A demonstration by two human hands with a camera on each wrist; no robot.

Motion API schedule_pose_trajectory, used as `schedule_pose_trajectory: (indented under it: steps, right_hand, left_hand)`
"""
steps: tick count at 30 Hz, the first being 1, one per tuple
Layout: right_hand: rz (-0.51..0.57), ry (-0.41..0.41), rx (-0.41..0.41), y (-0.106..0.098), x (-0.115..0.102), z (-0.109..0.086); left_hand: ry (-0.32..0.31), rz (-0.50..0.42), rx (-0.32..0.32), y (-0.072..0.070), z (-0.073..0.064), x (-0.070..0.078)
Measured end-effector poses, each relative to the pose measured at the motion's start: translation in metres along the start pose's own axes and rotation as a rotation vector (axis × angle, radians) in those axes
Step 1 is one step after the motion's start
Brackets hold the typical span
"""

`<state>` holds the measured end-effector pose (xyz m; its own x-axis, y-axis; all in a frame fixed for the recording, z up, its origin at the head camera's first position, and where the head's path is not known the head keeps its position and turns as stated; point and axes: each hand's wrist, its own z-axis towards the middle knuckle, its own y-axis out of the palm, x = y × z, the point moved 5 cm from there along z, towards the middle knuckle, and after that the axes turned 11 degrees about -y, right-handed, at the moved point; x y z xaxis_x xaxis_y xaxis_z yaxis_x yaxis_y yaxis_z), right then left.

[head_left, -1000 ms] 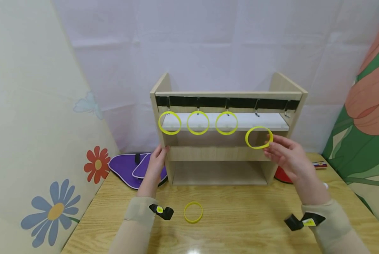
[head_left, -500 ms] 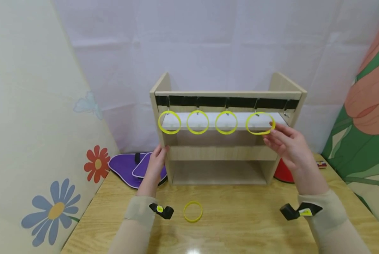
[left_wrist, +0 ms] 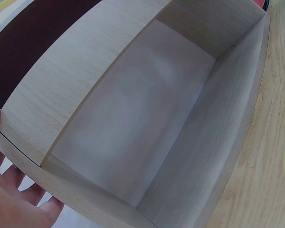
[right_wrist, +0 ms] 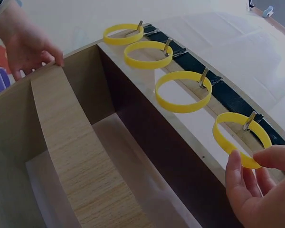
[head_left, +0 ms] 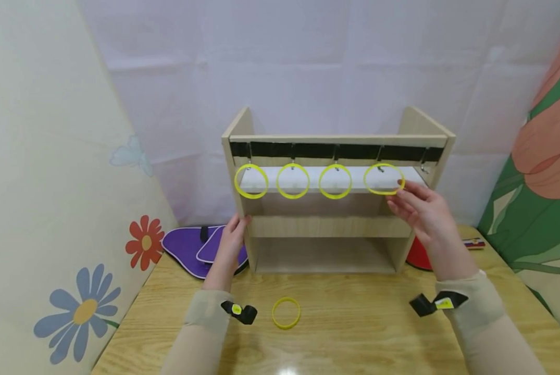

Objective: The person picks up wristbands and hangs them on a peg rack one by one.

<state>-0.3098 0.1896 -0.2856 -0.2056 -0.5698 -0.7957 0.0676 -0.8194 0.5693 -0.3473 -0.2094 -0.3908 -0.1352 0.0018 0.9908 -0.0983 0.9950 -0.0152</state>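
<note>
My right hand (head_left: 422, 213) pinches the lower right side of a yellow wristband (right_wrist: 218, 137) between thumb and fingers. The band's upper part is at the fourth metal hook (right_wrist: 250, 120), which overlaps its opening in the right wrist view. Three more yellow wristbands hang from hooks to the left: the leftmost wristband (head_left: 251, 196), the second wristband (head_left: 293, 197) and the third wristband (head_left: 335, 197). My left hand (head_left: 232, 240) grips the left side panel of a small wooden shelf (head_left: 326, 227), thumb in front and fingers behind. Another yellow wristband (head_left: 286, 327) lies on the table.
A fifth hook (head_left: 424, 167) at the right end of the black strip (head_left: 270, 150) bears nothing. A purple pouch with white piping (head_left: 181, 249) lies left of the shelf. Something red (head_left: 419, 256) shows at its right, partly hidden by my right arm.
My right hand has raised the wristband from below the fourth hook up to the hook's height. My left hand stays on the side panel, and the other wristbands have not moved.
</note>
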Motion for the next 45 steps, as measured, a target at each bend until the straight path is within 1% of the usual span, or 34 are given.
schedule_pose_trajectory:
  steps: [6,11,14,19,27,35,40,42,45]
  right_hand:
    - [-0.019,0.005,-0.012,0.0,0.005,0.001]
    - [-0.052,0.018,-0.02,0.005,0.011,0.002]
    - [-0.067,0.021,-0.033,0.006,0.012,0.002]
    - [-0.077,0.03,-0.028,0.005,0.013,0.003]
    - [-0.099,0.042,-0.028,0.003,0.019,0.003]
    - [-0.08,0.06,-0.032,-0.003,0.025,-0.001]
    - [-0.157,0.081,-0.029,-0.009,0.034,-0.006]
    - [-0.176,0.082,-0.044,-0.011,0.041,-0.008]
    - [-0.197,0.084,-0.088,-0.01,0.053,-0.012]
  left_hand:
    - [-0.007,0.0,0.004,0.0,-0.001,0.0]
    - [-0.012,0.005,0.02,-0.005,-0.003,0.0]
    - [-0.005,0.008,0.02,-0.006,-0.003,0.0]
    - [0.0,0.014,0.013,-0.005,-0.003,0.0]
    - [-0.01,0.022,0.029,-0.004,-0.004,-0.001]
    - [-0.013,0.015,0.017,-0.002,-0.004,-0.002]
    - [-0.016,0.02,0.013,-0.001,-0.003,-0.003]
    - [-0.017,0.022,0.011,-0.001,-0.003,-0.002]
    - [-0.019,0.023,0.008,0.0,-0.002,-0.002]
